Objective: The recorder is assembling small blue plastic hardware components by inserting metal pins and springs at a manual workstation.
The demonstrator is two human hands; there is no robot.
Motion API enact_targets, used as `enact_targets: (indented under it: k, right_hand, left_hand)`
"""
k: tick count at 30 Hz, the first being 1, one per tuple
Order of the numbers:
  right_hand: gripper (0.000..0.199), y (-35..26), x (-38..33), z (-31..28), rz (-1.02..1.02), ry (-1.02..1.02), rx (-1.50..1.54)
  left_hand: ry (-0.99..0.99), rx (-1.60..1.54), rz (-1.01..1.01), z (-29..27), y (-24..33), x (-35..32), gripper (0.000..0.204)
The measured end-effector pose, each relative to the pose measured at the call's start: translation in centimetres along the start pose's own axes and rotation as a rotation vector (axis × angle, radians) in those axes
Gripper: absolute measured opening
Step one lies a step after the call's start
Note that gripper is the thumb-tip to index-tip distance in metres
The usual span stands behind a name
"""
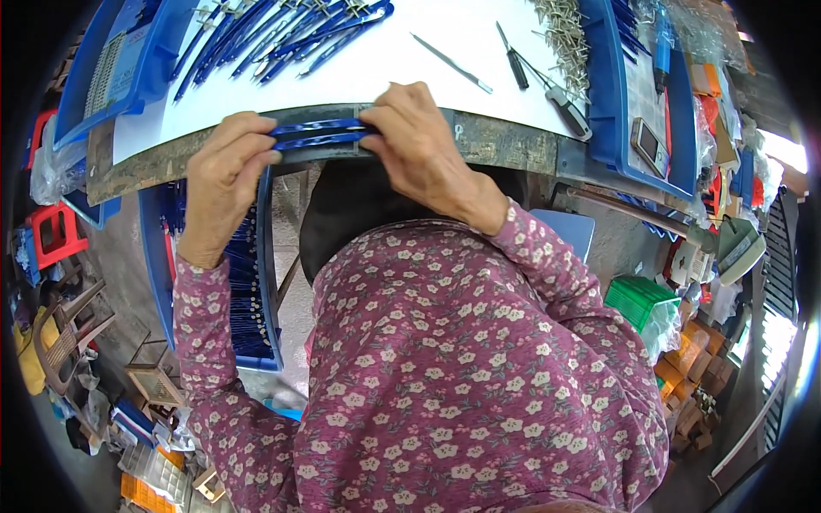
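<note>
My left hand and right hand are gripping a pair of blue plastic strips at the desk's near edge | risk: strips slipping off the edge, grip being only fingertip-deep | blue pieces lying at the far edge

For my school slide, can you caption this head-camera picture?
Both hands, left and right, grip blue pen-like pieces at the white table edge.
</note>
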State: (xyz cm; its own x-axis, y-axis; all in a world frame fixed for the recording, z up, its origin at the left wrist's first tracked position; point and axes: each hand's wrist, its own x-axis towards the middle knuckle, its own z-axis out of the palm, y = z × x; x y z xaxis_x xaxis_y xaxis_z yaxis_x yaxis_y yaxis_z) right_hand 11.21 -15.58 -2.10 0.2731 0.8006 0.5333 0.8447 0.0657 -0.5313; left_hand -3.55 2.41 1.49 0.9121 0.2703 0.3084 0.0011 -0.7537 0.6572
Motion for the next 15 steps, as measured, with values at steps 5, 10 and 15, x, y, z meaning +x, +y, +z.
enact_targets:
  k: [5, 10, 15]
  right_hand:
    - [0.024, 0.4, -1.2, -1.7, 0.056, 0.01, -0.017]
    - [0.025, 0.4, -1.2, -1.8, 0.063, 0.022, -0.009]
    - [0.028, 0.7, -1.6, -1.5, 0.094, 0.037, 0.012]
  left_hand:
    - [-0.068, -0.028, 0.05, 1.6, 0.3, 1.0, 0.013]
    - [-0.06, -0.043, 0.056, 1.8, 0.3, 1.0, 0.017]
    - [-0.036, -0.085, -0.029, 2.1, 0.7, 0.5, 0.026]
